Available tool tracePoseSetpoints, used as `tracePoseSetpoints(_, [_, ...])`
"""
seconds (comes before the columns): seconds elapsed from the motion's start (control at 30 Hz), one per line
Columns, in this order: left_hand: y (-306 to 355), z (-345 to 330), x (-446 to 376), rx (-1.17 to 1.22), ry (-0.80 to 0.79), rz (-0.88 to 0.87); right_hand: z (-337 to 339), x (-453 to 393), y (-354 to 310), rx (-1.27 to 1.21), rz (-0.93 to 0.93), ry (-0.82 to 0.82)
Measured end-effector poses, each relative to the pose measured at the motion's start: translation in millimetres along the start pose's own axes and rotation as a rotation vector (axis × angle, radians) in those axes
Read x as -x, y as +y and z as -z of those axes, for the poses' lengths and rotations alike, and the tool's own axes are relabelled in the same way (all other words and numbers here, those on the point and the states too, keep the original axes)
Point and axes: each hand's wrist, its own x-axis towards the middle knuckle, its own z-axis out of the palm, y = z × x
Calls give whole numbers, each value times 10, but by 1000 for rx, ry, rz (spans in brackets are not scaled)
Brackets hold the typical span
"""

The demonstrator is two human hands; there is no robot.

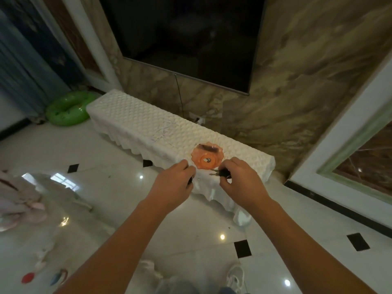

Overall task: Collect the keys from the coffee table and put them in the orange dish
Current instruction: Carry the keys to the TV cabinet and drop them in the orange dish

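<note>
An orange dish point(198, 161) with a wavy rim sits on a long white-covered bench point(135, 115) below a wall screen; a small dark object lies in its centre. My right hand point(237, 179) holds a bunch of keys point(220, 174) with black heads, blades pointing left, just in front of the dish's near rim. My left hand point(176, 183) is curled shut to the left of the dish, with something small and dark showing at its fingertips; what it is I cannot tell.
A glass coffee table point(53, 187) with pale cloth on it lies at the left. A green inflatable ring point(67, 109) rests on the floor beyond the bench. A dark screen point(186, 35) hangs on the marble wall. Shoes point(235, 274) sit on the glossy tiled floor.
</note>
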Motion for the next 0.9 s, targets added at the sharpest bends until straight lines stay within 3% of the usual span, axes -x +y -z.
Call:
tracePoseSetpoints(0.47, [-326, -249, -1092, 67, -55, -9, 59, -960, 292, -28, -43, -91])
tracePoseSetpoints(0.9, [-1397, -713, -2618, 159, -130, -109, -377, -2379, 296, -7, -219, -42])
